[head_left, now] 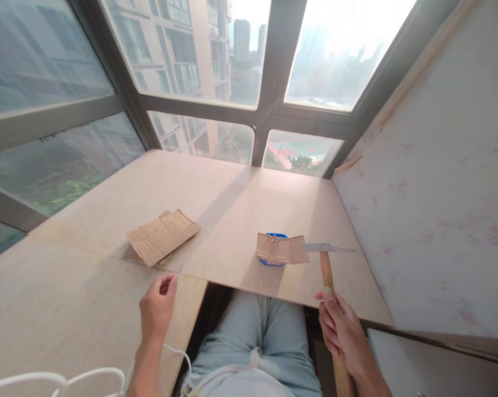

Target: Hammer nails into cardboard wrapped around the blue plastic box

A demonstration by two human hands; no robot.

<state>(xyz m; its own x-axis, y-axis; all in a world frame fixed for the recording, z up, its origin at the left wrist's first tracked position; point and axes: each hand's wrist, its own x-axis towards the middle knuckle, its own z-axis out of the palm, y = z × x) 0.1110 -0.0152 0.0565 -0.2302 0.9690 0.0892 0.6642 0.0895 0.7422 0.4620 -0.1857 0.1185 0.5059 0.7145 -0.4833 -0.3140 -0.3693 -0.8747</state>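
Observation:
My left hand (157, 303) hovers over the table's front part, thumb and forefinger pinched on a thin dark nail (180, 269). My right hand (340, 325) is wrapped round the wooden handle of a hammer (326, 270), which is raised with its narrow metal head at the top. Left of the hammer, a small folded piece of corrugated cardboard (292, 251) rests on a blue object (272, 263), mostly hidden beneath it. Several thin nails (275, 239) lie on that cardboard. Beyond my left hand lies a stack of corrugated cardboard (164, 234).
A pale wooden tabletop (224, 220) spans the window corner, with a cut-out at my legs. Grey window frames (199, 110) border the far side. A patterned wall (439, 220) closes off the right. White cables (96, 375) show at lower left.

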